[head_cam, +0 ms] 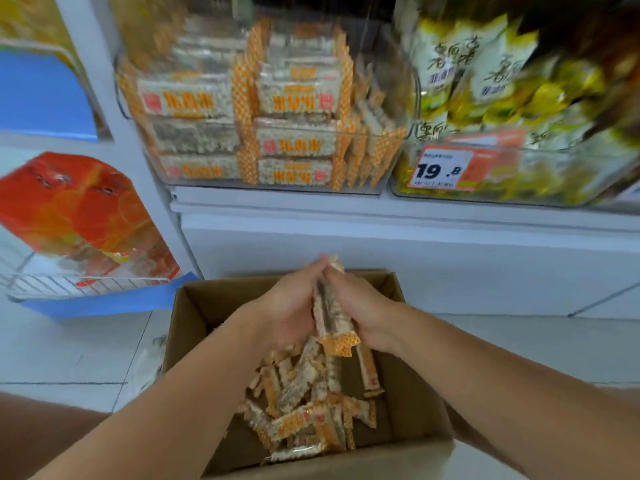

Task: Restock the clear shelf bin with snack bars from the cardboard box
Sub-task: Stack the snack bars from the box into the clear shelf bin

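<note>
Both forearms reach over the cardboard box (194,306); your left hand (287,306) and right hand (360,310) grip one bundle of snack bars (329,306), long axis pointing toward the clear shelf bin (391,157), straight ahead and above.

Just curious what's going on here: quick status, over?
Left hand and right hand grip a bundle of snack bars over the cardboard box. Clear shelf bin already well stocked. Nothing in the way.
</note>
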